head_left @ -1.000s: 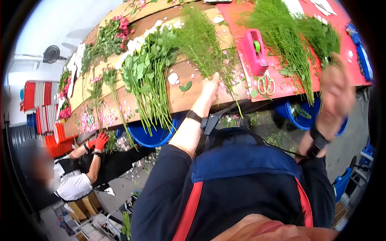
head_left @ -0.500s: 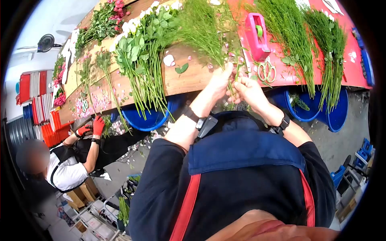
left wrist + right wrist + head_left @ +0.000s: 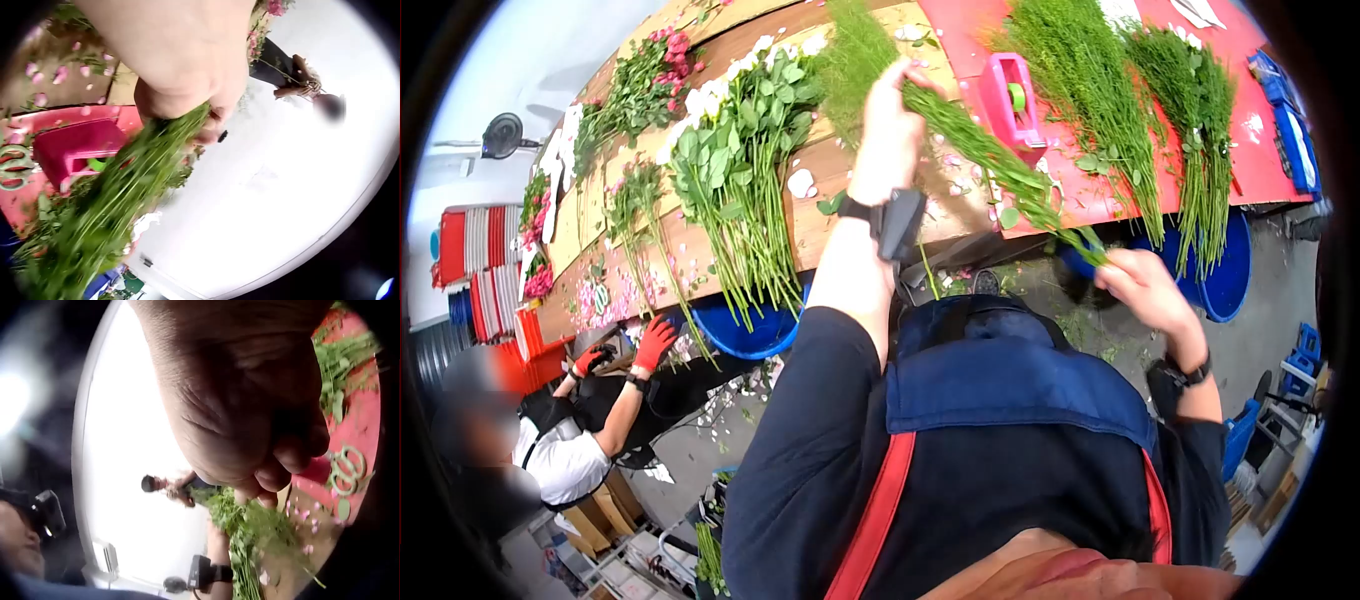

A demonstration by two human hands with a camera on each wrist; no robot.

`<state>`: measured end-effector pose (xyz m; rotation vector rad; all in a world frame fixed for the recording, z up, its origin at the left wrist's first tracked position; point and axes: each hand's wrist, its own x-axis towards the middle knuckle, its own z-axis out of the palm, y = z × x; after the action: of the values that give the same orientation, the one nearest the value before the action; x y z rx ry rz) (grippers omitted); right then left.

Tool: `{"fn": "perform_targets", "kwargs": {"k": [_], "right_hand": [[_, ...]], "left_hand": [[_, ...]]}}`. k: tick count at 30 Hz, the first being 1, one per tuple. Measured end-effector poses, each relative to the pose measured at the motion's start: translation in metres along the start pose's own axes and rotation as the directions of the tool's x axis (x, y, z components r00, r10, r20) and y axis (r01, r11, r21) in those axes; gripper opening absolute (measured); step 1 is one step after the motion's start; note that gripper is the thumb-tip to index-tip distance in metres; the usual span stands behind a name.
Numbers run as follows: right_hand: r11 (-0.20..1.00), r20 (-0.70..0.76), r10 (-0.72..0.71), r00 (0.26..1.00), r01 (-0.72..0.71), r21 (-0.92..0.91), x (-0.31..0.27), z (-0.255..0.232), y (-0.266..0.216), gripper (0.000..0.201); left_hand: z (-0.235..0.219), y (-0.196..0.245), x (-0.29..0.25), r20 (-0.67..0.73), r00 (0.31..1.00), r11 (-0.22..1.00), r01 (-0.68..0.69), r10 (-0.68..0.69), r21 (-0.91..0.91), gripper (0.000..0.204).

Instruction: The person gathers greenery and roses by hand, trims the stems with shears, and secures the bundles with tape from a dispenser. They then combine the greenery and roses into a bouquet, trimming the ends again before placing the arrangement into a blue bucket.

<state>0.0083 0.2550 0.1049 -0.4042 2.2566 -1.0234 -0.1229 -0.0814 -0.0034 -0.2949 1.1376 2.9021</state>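
Note:
My left hand grips a bunch of feathery greenery above the table. Its blurred, fluffy tops fan out past the hand, while the long stalks slant down to the right. At their lower end, in front of the table edge, my right hand holds the stalks with curled fingers. The left wrist view shows the greenery coming out of the curled left fist. In the right wrist view the palm hides most of what the fingers hold. A pink tape dispenser stands just behind the bunch.
White roses lie left on the table, with feathery bundles on the red sheet at right. Scissors lie by the dispenser. Blue buckets stand below the table edge. Another person in red gloves works at left.
The right hand came from far right to the left hand, then moved out rightward with the stalk ends. The left hand rose toward the table's back, and the bunch now slants between both hands.

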Motion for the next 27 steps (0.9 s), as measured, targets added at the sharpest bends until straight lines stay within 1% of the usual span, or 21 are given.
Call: {"fn": "perform_targets", "kwargs": {"k": [1,3,4,5,6,7,8,9,10,11,13,15,17,18,19,21,22,23,24,26,27], "right_hand": [[1.000,-0.040,-0.012,0.999,0.011,-0.014,-0.025,-0.015,0.003,0.022],[0.979,-0.154,0.193,0.969,-0.180,0.090,-0.083,-0.056,0.016,0.024],[0.967,-0.356,0.106,0.928,-0.013,0.255,-0.123,-0.069,0.055,0.025],[0.910,-0.559,0.057,0.827,0.187,0.369,-0.154,-0.076,0.081,0.027],[0.791,-0.617,-0.116,0.778,0.448,0.417,-0.159,-0.077,0.078,0.028],[0.601,-0.685,-0.266,0.678,0.672,0.432,-0.163,-0.075,0.074,0.029],[0.391,-0.713,-0.107,0.693,0.689,0.610,-0.177,-0.074,0.111,0.029],[0.568,-0.794,0.169,0.584,0.600,0.563,-0.176,-0.057,0.127,0.031],[0.642,-0.746,0.290,0.600,0.456,0.617,-0.147,-0.041,0.096,0.028],[0.600,-0.666,0.113,0.737,0.484,0.637,-0.123,-0.030,0.112,0.021],[0.633,-0.502,0.122,0.856,0.323,0.704,-0.071,-0.002,0.087,0.020],[0.959,-0.511,-0.229,0.828,0.282,0.026,-0.024,0.025,0.057,0.020],[0.916,-0.319,-0.389,0.864,0.400,-0.034,0.013,0.066,0.082,0.018],[0.962,-0.151,-0.269,0.951,0.274,0.013,0.015,0.075,0.085,0.020],[0.958,-0.118,-0.249,0.961,0.262,0.115,0.016,0.082,0.093,0.024],[0.925,-0.128,-0.231,0.964,0.258,0.277,0.012,0.070,0.109,0.024],[0.929,-0.056,-0.213,0.975,0.220,0.297,0.011,0.050,0.110,0.024],[0.930,0.020,-0.197,0.980,0.180,0.320,0.012,0.029,0.112,0.024],[0.912,-0.096,-0.269,0.958,0.286,0.295,0.020,0.015,0.132,0.025],[0.920,-0.246,0.091,0.965,0.013,0.392,0.042,-0.031,0.159,0.025],[0.986,-0.552,0.009,0.834,0.085,0.144,0.060,-0.050,0.193,0.026]], "left_hand": [[0.005,0.009,-0.001,0.082,0.981,0.928,-0.192,0.175,0.320,0.022],[0.008,0.022,0.005,0.249,0.865,0.478,-0.456,0.435,0.751,0.045],[0.023,0.039,-0.004,0.348,0.841,0.338,-0.497,0.414,0.799,0.049],[0.008,0.042,0.011,0.334,0.878,0.448,-0.465,0.343,0.763,0.049],[0.004,0.043,0.035,0.068,0.975,0.949,-0.221,0.211,0.225,0.059],[0.001,0.042,0.051,-0.034,0.995,0.871,0.070,-0.099,-0.486,0.079],[-0.010,0.040,0.050,0.018,0.991,0.874,0.123,-0.130,-0.471,0.091],[-0.017,0.035,0.044,0.073,0.984,0.875,0.176,-0.160,-0.451,0.105],[-0.014,0.026,0.029,0.039,0.982,0.903,0.185,-0.184,-0.389,0.103],[-0.014,0.012,0.019,0.015,0.976,0.951,0.214,-0.217,-0.222,0.099],[0.028,-0.019,-0.037,0.223,0.913,0.900,0.251,-0.342,0.355,0.073],[0.076,-0.053,-0.087,0.385,0.781,0.834,0.295,-0.492,0.466,0.064],[0.093,-0.088,-0.101,0.511,0.738,0.885,0.452,-0.440,0.109,0.074],[0.090,-0.092,-0.088,0.476,0.790,0.905,0.425,-0.387,0.030,0.062],[0.125,-0.078,-0.088,0.048,0.917,0.918,0.396,-0.397,0.022,0.038],[0.093,-0.088,-0.055,0.552,0.778,0.841,0.489,-0.301,-0.230,0.029],[0.112,-0.079,-0.068,0.301,0.883,0.908,0.406,-0.360,-0.103,0.024],[0.115,-0.073,-0.075,0.263,0.903,0.929,0.365,-0.339,-0.055,0.025],[0.118,-0.068,-0.080,0.327,0.906,0.952,0.301,-0.269,-0.051,0.025],[0.122,-0.060,-0.082,0.404,0.905,0.985,0.165,-0.132,-0.046,0.027],[0.127,-0.058,-0.081,0.417,0.906,0.995,0.095,-0.069,-0.041,0.029]]}}
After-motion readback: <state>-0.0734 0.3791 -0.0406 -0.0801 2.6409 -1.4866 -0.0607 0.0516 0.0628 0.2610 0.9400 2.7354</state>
